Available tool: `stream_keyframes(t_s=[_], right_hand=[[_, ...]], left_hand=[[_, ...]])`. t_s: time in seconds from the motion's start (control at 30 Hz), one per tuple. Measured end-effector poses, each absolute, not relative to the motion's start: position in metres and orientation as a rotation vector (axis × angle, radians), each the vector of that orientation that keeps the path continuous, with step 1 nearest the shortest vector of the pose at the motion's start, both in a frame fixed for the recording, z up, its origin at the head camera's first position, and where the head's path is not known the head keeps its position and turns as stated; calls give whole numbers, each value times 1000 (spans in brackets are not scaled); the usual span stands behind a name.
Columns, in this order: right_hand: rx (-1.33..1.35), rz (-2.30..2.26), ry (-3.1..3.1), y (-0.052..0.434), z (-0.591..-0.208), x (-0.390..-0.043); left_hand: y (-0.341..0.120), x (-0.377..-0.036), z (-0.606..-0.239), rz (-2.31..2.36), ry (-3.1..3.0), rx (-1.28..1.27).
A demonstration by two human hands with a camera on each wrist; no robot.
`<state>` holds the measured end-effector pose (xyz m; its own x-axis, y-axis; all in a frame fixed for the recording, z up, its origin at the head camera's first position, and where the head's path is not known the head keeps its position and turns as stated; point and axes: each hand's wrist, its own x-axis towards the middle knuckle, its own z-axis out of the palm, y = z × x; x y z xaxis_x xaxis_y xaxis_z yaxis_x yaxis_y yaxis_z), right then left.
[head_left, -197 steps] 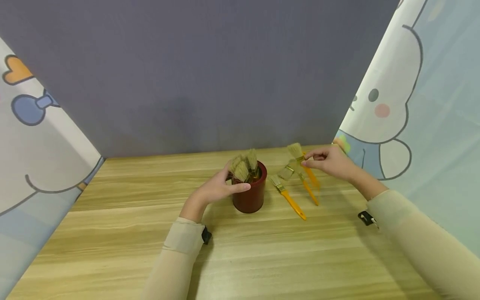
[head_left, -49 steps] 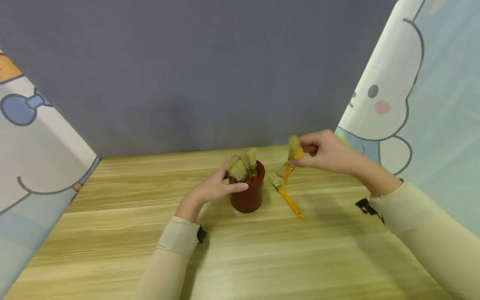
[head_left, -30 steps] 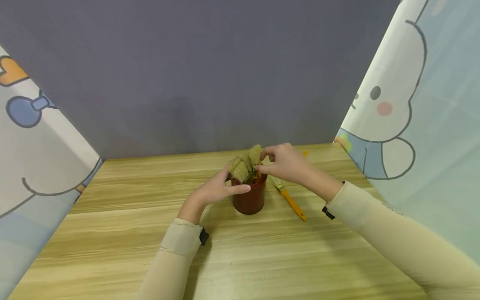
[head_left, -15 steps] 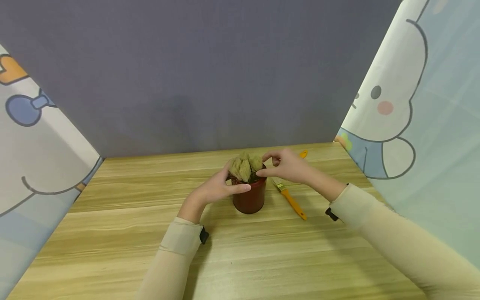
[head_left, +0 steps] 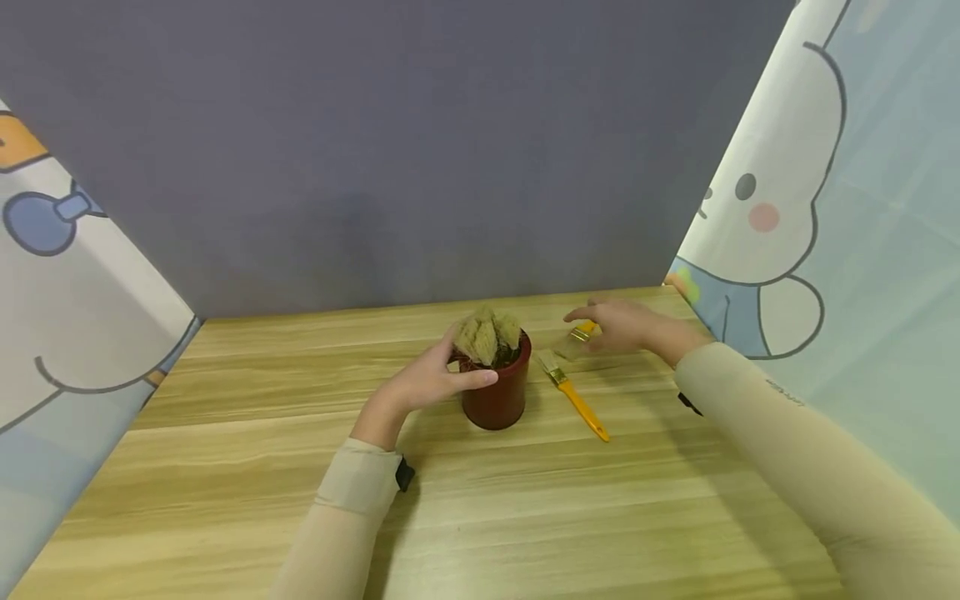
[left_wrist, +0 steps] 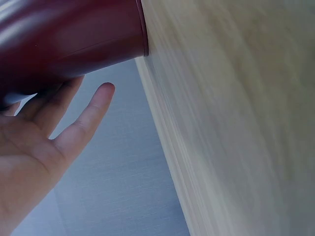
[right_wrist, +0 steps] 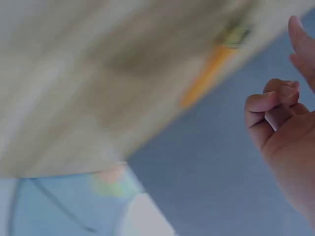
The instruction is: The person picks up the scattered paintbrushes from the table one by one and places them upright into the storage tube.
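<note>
A dark red can [head_left: 495, 400] stands upright on the table, with several paintbrushes [head_left: 483, 335] in it, bristles up. My left hand [head_left: 427, 379] grips the can from its left side, thumb across the front near the rim; in the left wrist view the little finger sticks out from the can [left_wrist: 74, 39]. My right hand [head_left: 626, 325] is over the handle of a yellow-handled paintbrush [head_left: 580, 334], hiding most of it. The right wrist view shows this hand [right_wrist: 290, 128] holding nothing, thumb and forefinger apart, the brush [right_wrist: 209, 73] blurred beyond.
Another yellow-handled paintbrush [head_left: 581, 406] lies just right of the can, bristles toward the back. The wooden table [head_left: 300, 500] meets a grey panel [head_left: 427, 167] at the back. Cartoon-printed sheets [head_left: 885, 250] hang on both sides.
My right hand lifted brushes from the right, lowered one into the can, let it go and moved back right to the rear brush. My left hand kept its grip on the can.
</note>
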<state>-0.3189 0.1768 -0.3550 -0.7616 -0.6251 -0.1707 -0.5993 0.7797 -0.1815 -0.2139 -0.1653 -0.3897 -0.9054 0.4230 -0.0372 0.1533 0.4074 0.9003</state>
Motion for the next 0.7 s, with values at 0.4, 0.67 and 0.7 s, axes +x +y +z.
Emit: stream_keyframes(t_s=[0.4, 0.67, 0.7], right_hand=[[-955, -77, 2710, 203, -399, -350], [-1050, 65, 2676, 185, -390, -355], [-1040, 78, 2675, 184, -389, -356]], left_hand=[[-161, -216, -396, 1512, 2407, 442], [-165, -213, -391, 1484, 2434, 444], [-165, -212, -390, 1479, 2434, 445]])
